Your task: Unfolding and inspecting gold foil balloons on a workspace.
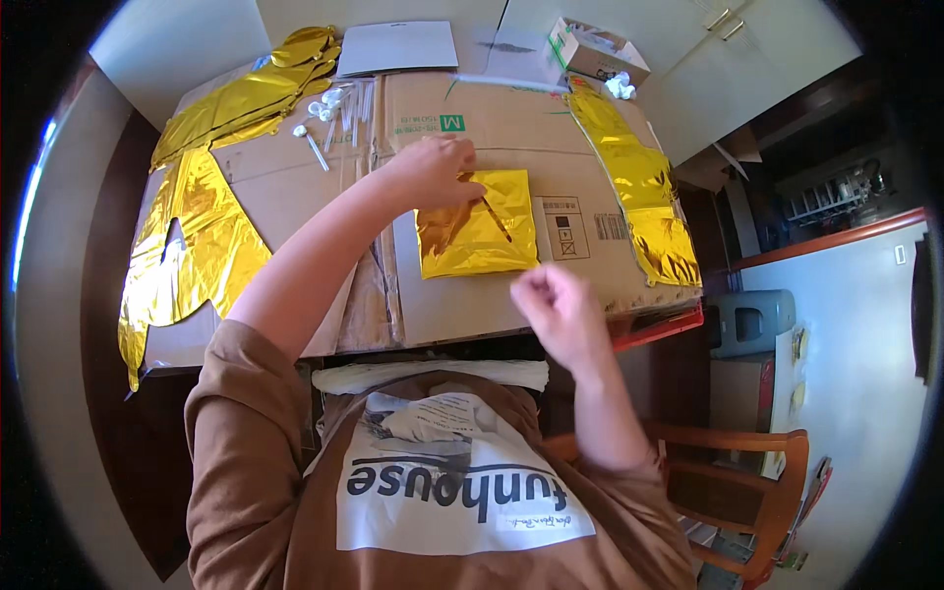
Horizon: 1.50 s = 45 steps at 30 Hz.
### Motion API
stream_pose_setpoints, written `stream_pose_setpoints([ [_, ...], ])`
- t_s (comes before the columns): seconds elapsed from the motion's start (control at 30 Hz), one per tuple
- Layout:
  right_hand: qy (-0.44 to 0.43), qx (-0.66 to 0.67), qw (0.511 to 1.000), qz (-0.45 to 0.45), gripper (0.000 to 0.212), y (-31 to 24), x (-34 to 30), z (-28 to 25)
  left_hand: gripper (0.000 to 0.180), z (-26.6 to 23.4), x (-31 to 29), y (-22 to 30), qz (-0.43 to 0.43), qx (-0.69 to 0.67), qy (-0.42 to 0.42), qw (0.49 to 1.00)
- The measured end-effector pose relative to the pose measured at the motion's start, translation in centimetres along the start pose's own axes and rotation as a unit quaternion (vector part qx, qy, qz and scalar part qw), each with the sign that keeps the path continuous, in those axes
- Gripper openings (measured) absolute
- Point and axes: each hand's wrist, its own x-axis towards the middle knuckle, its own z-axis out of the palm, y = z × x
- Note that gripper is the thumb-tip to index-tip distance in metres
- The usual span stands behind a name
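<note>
A folded gold foil balloon (477,231) lies as a shiny square on the cardboard in front of me. My left hand (438,169) reaches across to its far edge, with the thumb over the foil and the fingers bent beyond the edge. Just off the near right corner, my right hand (559,313) hovers with curled fingers. It is slightly blurred, and anything inside it is hidden. Another flat gold foil balloon (197,241), with a small cut-out, spreads over the left side. A long gold foil strip (634,187) runs down the right side.
Cardboard (295,197) covers the table. More gold foil (236,103) is heaped at the far left. Nearby are thin straws (361,103) and small white bundles (329,101). A white flat box (398,47) and an open carton (598,51) stand behind. A wooden chair (728,447) is at right.
</note>
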Motion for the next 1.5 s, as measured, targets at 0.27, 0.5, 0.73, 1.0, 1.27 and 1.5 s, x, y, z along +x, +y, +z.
stream_pose_setpoints([
  [0.27, -0.008, 0.551, 0.803, 0.229, 0.035, 1.9, -1.8, 2.4, 0.046, -0.9, 0.3, 1.8, -0.035, -0.030, -0.139, 0.989],
  [0.5, 0.034, 0.514, 0.807, 0.289, 0.024, 2.8, -2.1, 3.1, 0.050, -0.6, -0.2, 2.6, -0.068, -0.120, -0.204, 0.969],
  [0.73, 0.021, 0.609, 0.745, 0.272, 0.016, 1.7, -3.4, 4.3, 0.025, -1.1, -1.2, 3.0, -0.132, -0.371, -0.280, 0.876],
  [1.0, 0.045, 0.634, 0.716, 0.288, 0.016, 0.6, -4.1, 5.7, 0.025, 0.0, -1.3, 1.7, -0.214, -0.411, -0.339, 0.819],
  [1.27, 0.066, 0.641, 0.710, 0.284, 0.021, 1.4, -4.0, 6.8, 0.028, 0.7, -0.6, 1.6, -0.211, -0.263, -0.362, 0.869],
  [1.5, 0.069, 0.644, 0.703, 0.294, 0.022, 1.3, -4.1, 7.6, 0.042, 0.5, -1.1, 2.0, -0.115, -0.073, -0.219, 0.966],
])
